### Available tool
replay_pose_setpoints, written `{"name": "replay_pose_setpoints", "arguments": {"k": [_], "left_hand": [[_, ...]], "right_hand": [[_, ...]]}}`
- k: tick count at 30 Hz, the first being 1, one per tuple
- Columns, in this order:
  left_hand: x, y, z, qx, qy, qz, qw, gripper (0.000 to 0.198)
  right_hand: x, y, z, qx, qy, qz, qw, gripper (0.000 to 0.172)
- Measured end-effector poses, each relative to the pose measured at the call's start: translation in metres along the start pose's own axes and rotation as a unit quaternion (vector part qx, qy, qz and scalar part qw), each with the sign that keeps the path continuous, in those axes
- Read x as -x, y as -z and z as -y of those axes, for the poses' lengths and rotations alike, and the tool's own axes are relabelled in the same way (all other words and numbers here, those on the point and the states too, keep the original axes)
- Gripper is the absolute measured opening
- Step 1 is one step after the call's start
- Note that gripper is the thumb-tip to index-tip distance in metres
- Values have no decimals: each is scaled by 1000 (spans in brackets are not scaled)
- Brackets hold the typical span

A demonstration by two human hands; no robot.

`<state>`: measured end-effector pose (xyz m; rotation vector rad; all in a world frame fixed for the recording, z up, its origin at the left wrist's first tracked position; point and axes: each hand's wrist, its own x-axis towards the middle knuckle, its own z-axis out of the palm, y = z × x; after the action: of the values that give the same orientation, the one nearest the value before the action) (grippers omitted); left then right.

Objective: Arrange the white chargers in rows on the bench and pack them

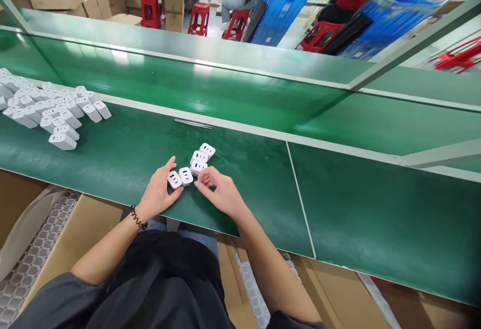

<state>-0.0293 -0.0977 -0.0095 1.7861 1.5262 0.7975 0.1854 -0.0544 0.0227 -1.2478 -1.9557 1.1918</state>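
Note:
Several small white charger plugs (195,165) stand in a tight cluster on the green worktable (124,158), near its front edge. My left hand (160,193) cups the left side of the cluster, thumb and fingers closed on the nearest plug (175,179). From the right, my right hand (220,191) comes in with its fingers pinched together, touching the plug (198,167) at the middle of the cluster. A black coiled band sits on my left wrist.
A large pile of the same white plugs (48,111) lies at the far left of the table. A thin metal strip (193,124) rests by the table's white rail. Cardboard boxes with foam trays (33,249) stand below. Other people sit on red stools beyond.

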Motion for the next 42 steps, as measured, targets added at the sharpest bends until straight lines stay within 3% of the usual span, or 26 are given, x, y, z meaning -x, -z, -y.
{"name": "replay_pose_setpoints", "arguments": {"k": [3, 4, 6, 9, 10, 12, 18, 25, 29, 32, 37, 42], "left_hand": [[-3, -3, -1, -2, 5, -24, 1000, 96], [-5, -7, -3, -3, 6, -32, 999, 100], [-10, -15, -7, -11, 12, -53, 998, 101], [-16, -24, -14, -31, 12, -81, 996, 100], [-17, -26, -15, -39, 8, -85, 996, 99], [-19, -27, -15, -54, -7, -82, 995, 96], [-31, -17, -6, -80, -33, -43, 995, 79], [-94, 14, 17, -66, -141, 103, 982, 78], [-119, 29, 25, -29, -182, 203, 962, 85], [-121, 34, 32, 35, -211, 209, 954, 94], [-120, 34, 42, 101, -188, 248, 945, 104], [-120, 26, 39, 93, -152, 228, 957, 86]], "right_hand": [[-22, 20, -6, 81, 54, -119, 988, 13], [-31, 29, -10, 95, 71, -125, 985, 20], [-52, 45, -19, 92, 103, -40, 990, 40], [-74, 59, -26, 102, 144, 185, 967, 64], [-78, 61, -26, 130, 154, 233, 951, 68], [-80, 60, -23, 199, 164, 264, 929, 68], [-64, 45, -16, 282, 172, 169, 929, 45], [-46, 17, -7, 370, 32, 5, 929, 53], [-45, 36, -10, 339, 28, 83, 937, 80], [-45, 66, -21, 276, 24, 148, 949, 90], [-44, 95, -45, 140, 4, 222, 965, 85], [-45, 88, -51, 109, 6, 183, 977, 67]]}}
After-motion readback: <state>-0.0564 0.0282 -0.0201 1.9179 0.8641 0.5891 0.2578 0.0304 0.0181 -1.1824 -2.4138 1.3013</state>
